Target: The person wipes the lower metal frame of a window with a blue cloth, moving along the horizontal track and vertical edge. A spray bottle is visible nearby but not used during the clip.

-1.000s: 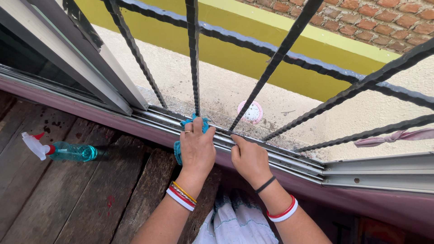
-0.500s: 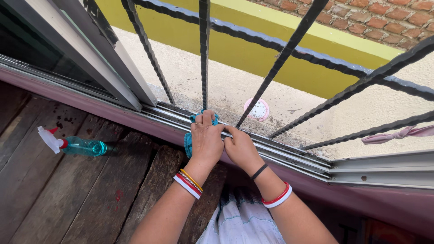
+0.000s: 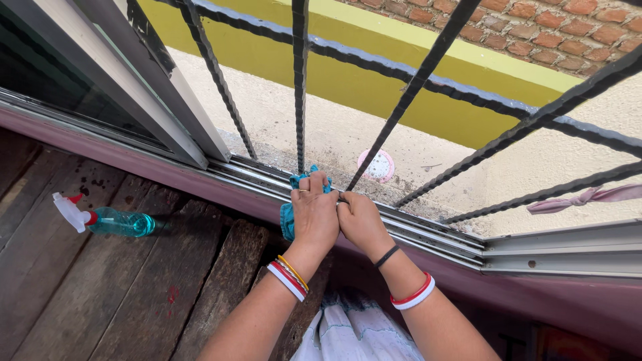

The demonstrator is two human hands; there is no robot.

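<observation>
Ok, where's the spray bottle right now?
In the head view, the teal spray bottle lies on its side on the wooden planks, far left of the left hand, just below the window track.

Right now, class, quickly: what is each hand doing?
Left hand: closed on the teal cloth, pressing it onto the window track.
Right hand: curled on the track beside the left; holding nothing visible.

Soft teal cloth (image 3: 289, 217) is lying on smooth, shiny metal window track (image 3: 428, 230); rough, weathered wooden planks (image 3: 120, 281) are carrying a glossy plastic spray bottle (image 3: 110, 220).
</observation>
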